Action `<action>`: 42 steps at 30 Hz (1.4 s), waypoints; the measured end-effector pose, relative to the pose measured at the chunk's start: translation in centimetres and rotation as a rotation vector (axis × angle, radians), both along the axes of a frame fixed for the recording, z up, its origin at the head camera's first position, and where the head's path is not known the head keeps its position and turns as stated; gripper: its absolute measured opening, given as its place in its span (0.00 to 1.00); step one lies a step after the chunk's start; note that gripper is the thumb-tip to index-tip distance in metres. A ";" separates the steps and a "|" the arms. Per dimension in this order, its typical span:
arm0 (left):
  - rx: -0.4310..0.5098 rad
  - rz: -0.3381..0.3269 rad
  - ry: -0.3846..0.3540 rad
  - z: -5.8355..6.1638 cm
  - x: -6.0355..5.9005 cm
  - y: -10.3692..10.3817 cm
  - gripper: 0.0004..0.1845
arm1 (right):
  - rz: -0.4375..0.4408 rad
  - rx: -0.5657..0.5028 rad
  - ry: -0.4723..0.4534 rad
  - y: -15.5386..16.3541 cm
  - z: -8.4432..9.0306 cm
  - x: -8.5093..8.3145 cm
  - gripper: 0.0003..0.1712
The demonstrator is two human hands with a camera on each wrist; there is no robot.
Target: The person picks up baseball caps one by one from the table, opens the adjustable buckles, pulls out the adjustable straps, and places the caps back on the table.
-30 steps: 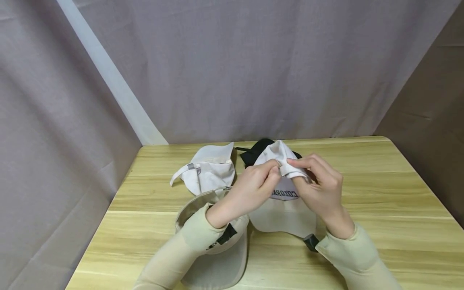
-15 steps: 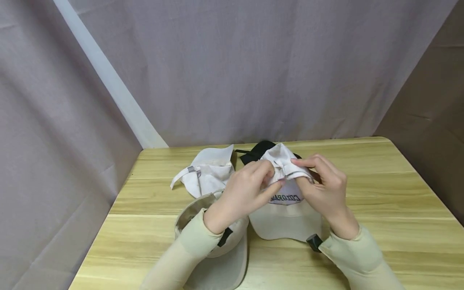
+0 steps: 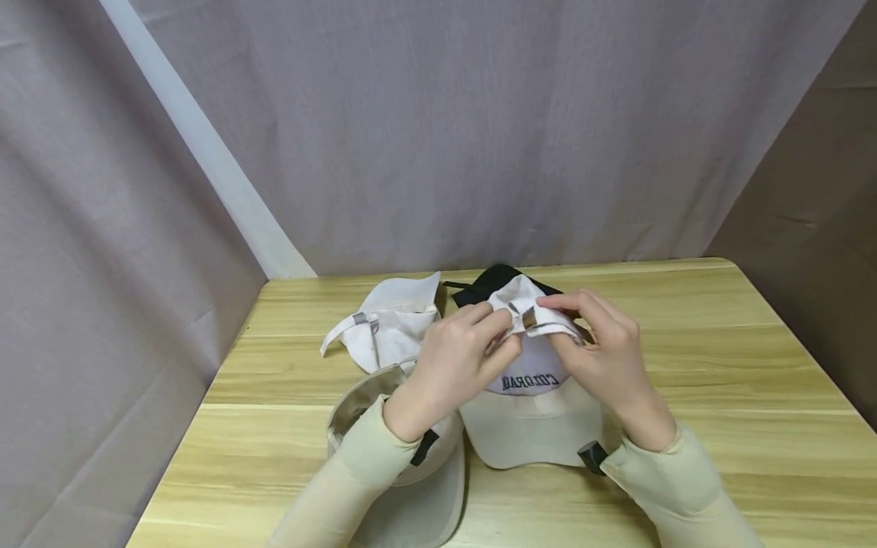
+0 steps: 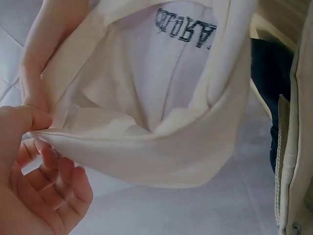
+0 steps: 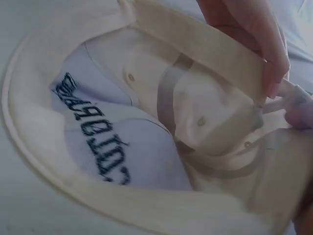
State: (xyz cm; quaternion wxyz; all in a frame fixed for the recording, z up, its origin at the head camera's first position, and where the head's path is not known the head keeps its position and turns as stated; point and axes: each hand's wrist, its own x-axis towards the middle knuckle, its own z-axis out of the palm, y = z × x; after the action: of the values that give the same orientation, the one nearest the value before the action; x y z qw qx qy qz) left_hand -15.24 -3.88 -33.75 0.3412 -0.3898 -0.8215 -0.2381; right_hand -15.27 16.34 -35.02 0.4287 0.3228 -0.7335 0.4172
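Cap brim has dropped a bit nearer the person since a second ago; the metal buckle [image 3: 529, 320] on the back strap, hidden under fingers then, now shows between both hands. Count: four caps on the wooden table [image 3: 719, 365] — one white lettered cap [image 3: 530, 415] in hand, one white cap [image 3: 393, 323] rear left, one beige cap [image 3: 411, 487] under the left forearm, one black cap [image 3: 489, 280] behind, mostly hidden. Two hands, both on the lettered cap's strap. Left hand [image 3: 455, 361]: thumb and fingers curled, pinching strap left of buckle. Right hand [image 3: 603, 350]: fingers curled, pinching strap right of buckle. Lettered cap sits mid-table, back end lifted, brim toward the person.
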 end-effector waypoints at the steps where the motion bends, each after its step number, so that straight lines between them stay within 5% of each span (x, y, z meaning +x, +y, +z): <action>1: 0.010 0.002 0.003 0.0 0.0 -0.1 0.10 | 0.009 0.022 -0.008 0.0 0.0 0.0 0.11; 11: 0.094 0.027 -0.005 -0.1 -0.2 -0.6 0.11 | 0.185 0.139 -0.144 0.1 0.3 0.2 0.27; 26: 0.076 0.005 0.081 -0.6 1.1 -0.7 0.09 | 0.358 0.021 -0.154 -0.8 0.4 0.7 0.19; 34: 0.065 0.001 0.084 -0.8 1.7 -0.8 0.10 | 0.321 0.032 -0.159 -1.1 0.3 1.0 0.09; 42: 0.130 -0.027 0.115 -1.4 1.3 -1.4 0.12 | 0.254 0.115 -0.037 -1.2 0.3 0.7 0.14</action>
State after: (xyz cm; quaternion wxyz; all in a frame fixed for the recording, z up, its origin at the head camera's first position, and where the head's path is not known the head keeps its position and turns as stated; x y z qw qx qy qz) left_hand -13.96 -5.32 -35.16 0.4092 -0.3910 -0.7780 -0.2728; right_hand -14.62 15.12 -34.75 0.3397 0.4292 -0.7172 0.4312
